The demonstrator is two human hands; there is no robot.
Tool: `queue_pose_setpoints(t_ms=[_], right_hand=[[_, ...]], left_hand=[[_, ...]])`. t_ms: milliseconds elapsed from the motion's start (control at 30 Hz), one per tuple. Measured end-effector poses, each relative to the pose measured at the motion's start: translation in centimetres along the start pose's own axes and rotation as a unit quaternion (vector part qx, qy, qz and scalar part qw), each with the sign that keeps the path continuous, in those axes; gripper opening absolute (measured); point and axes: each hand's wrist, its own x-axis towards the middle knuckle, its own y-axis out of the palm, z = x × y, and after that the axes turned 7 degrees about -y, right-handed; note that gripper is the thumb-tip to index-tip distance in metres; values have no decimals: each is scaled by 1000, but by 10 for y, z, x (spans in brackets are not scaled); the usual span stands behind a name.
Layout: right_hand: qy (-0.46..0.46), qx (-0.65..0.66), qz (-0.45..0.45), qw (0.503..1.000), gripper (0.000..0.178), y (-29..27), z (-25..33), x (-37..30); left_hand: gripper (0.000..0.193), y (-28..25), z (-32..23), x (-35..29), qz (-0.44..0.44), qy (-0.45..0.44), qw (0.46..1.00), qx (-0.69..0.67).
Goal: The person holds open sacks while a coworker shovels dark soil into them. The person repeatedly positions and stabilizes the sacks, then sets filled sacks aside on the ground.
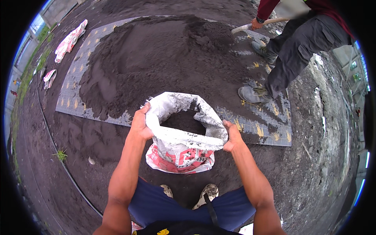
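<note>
Between my two hands a white and red woven sack point(180, 158) stands on the ground, its rim folded outward and its mouth spread wide. Dark soil shows down inside it. My left hand point(141, 122) grips the rim on the left, thumb to the front. On the right side, my right hand point(232, 135) is closed on the rim too. Just beyond the sack a broad heap of dark soil point(156, 51) covers most of a grey patterned sheet point(72, 92). At the upper right a co-worker's hand point(256, 24) holds a long wooden handle point(276, 20) that reaches the heap's edge.
The co-worker's boots point(254, 94) stand on the sheet's right part. Another crumpled sack point(70, 41) and a smaller scrap of sack point(49, 79) lie at the far left. A dark hose point(58, 150) runs along the ground on the left, past a grass tuft point(60, 154).
</note>
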Motion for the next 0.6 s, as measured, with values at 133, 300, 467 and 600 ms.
queue_pose_setpoints(t_ms=[133, 300, 467, 600], right_hand=[[6, -26, -34, 999, 39, 11, 1, -2], [-4, -26, -46, 999, 38, 15, -1, 2], [-19, -19, -41, 999, 38, 13, -3, 9], [-25, -18, -43, 999, 40, 14, -3, 9]], left_hand=[[50, 4, 1, 4, -9, -1, 1000, 9], [53, 8, -1, 3, -5, -3, 1000, -12], [53, 9, -3, -1, -11, -1, 1000, -14], [51, 9, -3, 0, -31, 11, 999, -6]])
